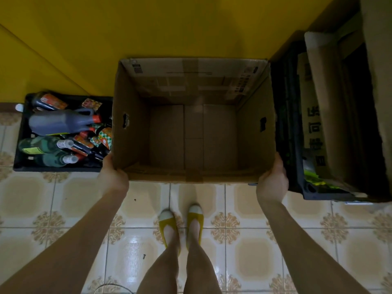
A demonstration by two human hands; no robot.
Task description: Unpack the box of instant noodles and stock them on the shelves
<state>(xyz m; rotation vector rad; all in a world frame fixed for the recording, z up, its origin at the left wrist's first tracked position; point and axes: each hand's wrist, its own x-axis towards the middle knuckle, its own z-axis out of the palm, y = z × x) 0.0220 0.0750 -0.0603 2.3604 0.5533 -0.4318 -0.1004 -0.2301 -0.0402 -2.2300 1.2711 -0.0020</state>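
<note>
- Looking straight down into the big brown open-topped cardboard box (191, 132), sitting dead centre and backing onto the plain yellow wall (169, 28) at 12 o'clock.
- Seeing only taped bottom flaps in there, not spotting a single noodle pack anywhere, so guessing at next to no weight right now.
- Clamping the near corners from outside: left hand (112, 174) at the box's 8 o'clock, right hand (273, 180) at its 4 o'clock, one digit of each lying up the side wall.
- Not managing to tell curled-under from flat for the remaining fingers, hidden behind the cardboard.
- Not managing to tell resting on the floor from hanging just above it, either.
- Judging the walls as stiff-ish but probably bowing inward if squeezed mid-panel with the top open, so sticking to the corners or the bottom edge seems smart.
- Eyeing the oval cut-out hand holes at 9 o'clock (126, 120) and 3 o'clock (263, 124) as the other grip option, though looking a bit ragged on the left one.
- Minding the neighbours when shifting it: low black plastic crate (57, 168) of dark sauce bottles (59, 122) just beside at 9 o'clock, another dark plastic crate (322, 194) stuffed with flattened cardboard sheets (331, 102) tight against 3 o'clock.
- Standing in yellow slip-on shoes (167, 221) at 6 o'clock on glossy patterned beige floor tiles (63, 198), possibly slick.
</note>
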